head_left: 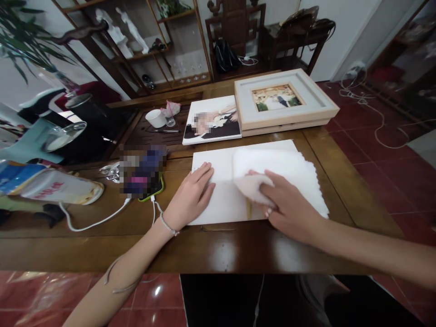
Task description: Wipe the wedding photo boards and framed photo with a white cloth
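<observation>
A flat white board or panel (pixel 218 200) lies on the wooden table in front of me. My left hand (pixel 194 195) rests flat on its left part, fingers stretched out and holding nothing. Over the right part spreads a white, wavy-edged piece that looks like a soft cloth (pixel 293 177). My right hand (pixel 279 200) has its fingers closed on a bunched fold near the cloth's left side. Just below that fold a narrow tan strip (pixel 248 210) shows on the board; I cannot make out what it is.
Behind the board lie a photo panel (pixel 214 122) and a pale wooden frame (pixel 286 102) with a picture. On the left are a phone (pixel 155 190) with white cables, a snack bag (pixel 64 184) and a white cup (pixel 156 118). The table's front edge (pixel 225 268) runs close to me.
</observation>
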A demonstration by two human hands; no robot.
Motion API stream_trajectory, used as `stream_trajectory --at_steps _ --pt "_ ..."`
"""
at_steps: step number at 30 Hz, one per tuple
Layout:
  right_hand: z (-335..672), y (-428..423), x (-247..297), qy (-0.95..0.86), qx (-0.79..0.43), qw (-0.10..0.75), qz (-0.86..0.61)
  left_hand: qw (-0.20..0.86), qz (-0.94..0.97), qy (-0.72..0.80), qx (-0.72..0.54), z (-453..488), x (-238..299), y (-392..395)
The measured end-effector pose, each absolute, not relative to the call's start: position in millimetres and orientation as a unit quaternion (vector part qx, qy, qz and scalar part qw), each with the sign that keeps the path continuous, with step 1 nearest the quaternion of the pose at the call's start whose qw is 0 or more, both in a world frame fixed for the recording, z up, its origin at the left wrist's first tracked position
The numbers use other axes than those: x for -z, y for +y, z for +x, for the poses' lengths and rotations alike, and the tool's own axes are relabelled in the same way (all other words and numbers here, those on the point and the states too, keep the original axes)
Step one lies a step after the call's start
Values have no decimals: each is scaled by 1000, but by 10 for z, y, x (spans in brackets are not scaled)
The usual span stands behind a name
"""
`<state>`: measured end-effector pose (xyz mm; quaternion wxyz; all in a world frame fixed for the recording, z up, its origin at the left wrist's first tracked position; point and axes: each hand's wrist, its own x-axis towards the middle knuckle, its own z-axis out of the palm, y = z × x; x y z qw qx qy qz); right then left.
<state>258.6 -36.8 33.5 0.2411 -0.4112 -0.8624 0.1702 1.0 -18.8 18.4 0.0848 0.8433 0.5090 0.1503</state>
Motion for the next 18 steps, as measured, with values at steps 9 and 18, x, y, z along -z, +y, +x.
stream_trajectory --at_steps 9,18 --pt "2646 -344 -411 -928 -209 179 -252 81 846 506 -145 3 -178 -190" --pt "2476 537 -481 -882 -189 176 -394 86 843 511 -143 8 -197 -180"
